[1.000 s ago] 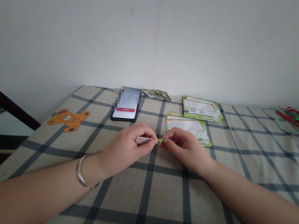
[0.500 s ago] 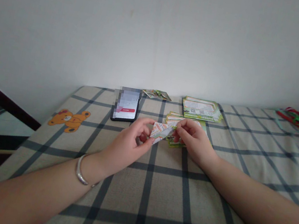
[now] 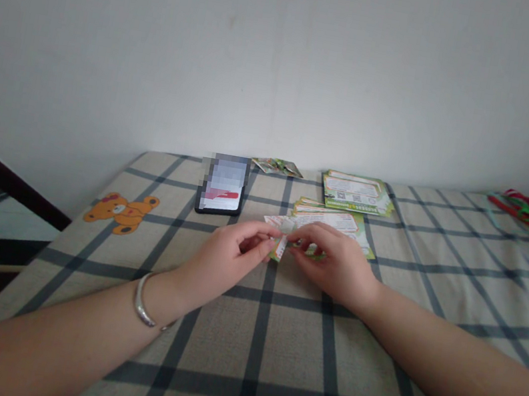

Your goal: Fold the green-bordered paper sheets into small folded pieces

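At the beige, dark-checked, cloth-covered surface [image 3: 290,344], the left hand [image 3: 238,248] and right hand [image 3: 338,258], equally near, pinch between them a small, folded, white-and-green printed paper [image 3: 280,249], its long axis indeterminate behind the fingers.

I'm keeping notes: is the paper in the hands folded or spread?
Folded: the paper between the left hand and right hand shows angled flaps. Cannot tell how many folds; the hands cover part.
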`<state>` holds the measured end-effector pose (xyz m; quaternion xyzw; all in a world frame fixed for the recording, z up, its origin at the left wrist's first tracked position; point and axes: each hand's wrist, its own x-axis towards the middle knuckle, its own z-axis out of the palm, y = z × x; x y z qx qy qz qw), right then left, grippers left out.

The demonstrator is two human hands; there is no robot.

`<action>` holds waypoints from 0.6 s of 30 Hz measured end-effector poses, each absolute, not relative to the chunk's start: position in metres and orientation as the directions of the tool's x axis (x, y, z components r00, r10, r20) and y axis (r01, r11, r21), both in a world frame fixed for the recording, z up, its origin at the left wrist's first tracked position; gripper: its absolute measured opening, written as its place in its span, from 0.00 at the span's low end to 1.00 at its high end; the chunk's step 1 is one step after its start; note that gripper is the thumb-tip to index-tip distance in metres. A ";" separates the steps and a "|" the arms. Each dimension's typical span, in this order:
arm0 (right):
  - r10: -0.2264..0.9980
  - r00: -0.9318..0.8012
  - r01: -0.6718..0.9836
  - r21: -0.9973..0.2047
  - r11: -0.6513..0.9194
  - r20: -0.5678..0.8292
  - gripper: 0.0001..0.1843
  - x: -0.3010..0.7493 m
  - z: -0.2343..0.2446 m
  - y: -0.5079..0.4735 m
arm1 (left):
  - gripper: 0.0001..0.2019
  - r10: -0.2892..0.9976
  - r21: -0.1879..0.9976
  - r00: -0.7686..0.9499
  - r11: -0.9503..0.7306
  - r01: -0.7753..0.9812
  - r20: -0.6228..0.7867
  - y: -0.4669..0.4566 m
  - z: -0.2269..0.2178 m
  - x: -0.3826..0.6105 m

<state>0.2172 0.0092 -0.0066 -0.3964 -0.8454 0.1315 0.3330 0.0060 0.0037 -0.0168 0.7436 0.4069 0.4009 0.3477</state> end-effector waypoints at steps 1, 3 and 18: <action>0.744 -0.484 0.598 -0.447 0.665 0.460 0.08 0.217 -0.006 0.008 | 0.10 0.878 0.828 0.342 -0.448 0.337 0.336 0.003 -0.016 0.007; 0.725 -0.505 0.621 -0.386 0.682 0.469 0.08 0.217 -0.005 0.007 | 0.11 0.867 0.801 0.335 -0.480 0.358 0.370 0.002 -0.014 0.008; 0.883 -0.326 0.387 -0.805 0.449 0.336 0.05 0.214 -0.005 0.008 | 0.11 0.675 0.432 0.338 -0.703 0.565 0.656 0.001 -0.004 0.003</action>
